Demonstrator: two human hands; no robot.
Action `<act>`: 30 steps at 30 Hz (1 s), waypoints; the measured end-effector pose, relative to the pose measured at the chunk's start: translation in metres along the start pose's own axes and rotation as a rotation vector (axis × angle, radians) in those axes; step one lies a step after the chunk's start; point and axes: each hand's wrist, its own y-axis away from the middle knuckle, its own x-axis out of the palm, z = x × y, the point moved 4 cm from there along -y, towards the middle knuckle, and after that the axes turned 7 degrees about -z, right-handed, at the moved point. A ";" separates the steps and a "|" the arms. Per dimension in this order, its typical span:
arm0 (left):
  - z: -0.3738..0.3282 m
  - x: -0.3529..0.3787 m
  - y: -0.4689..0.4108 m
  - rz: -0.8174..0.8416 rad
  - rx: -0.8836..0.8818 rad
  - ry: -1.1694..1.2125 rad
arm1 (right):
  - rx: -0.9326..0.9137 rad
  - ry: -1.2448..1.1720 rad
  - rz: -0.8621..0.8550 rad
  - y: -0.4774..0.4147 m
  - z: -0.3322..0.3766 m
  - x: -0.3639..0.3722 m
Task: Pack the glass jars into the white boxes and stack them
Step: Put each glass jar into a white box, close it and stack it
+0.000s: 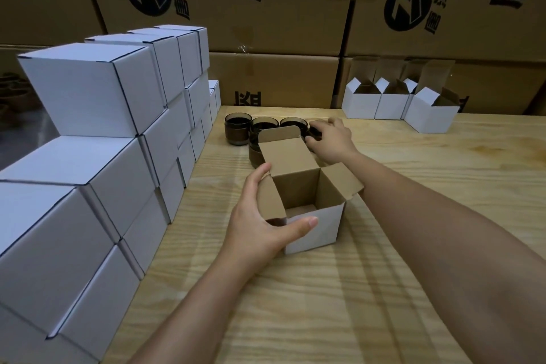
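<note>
The left hand (260, 224) grips the near left corner of an open white box (307, 204), thumb across its front, fingers behind a side flap. The box stands upright on the wooden counter (384, 289), flaps up, brown and empty inside. The right hand (331, 139) reaches past the box, fingers closed around a dark glass jar (314, 130). More dark jars (254, 128) cluster just behind the box, touching one another. To the left, closed white boxes (88, 133) are stacked in stepped rows. Far right, open white boxes (399, 100) wait in a row. Brown printed cartons (266, 3) form the back wall.
</note>
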 end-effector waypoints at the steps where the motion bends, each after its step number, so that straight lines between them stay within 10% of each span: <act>1: 0.001 0.000 -0.001 -0.009 -0.002 0.007 | -0.021 0.020 0.006 -0.001 0.000 0.002; 30: -0.006 -0.001 -0.004 -0.010 -0.030 0.080 | 0.175 -0.507 -0.281 0.102 -0.065 -0.042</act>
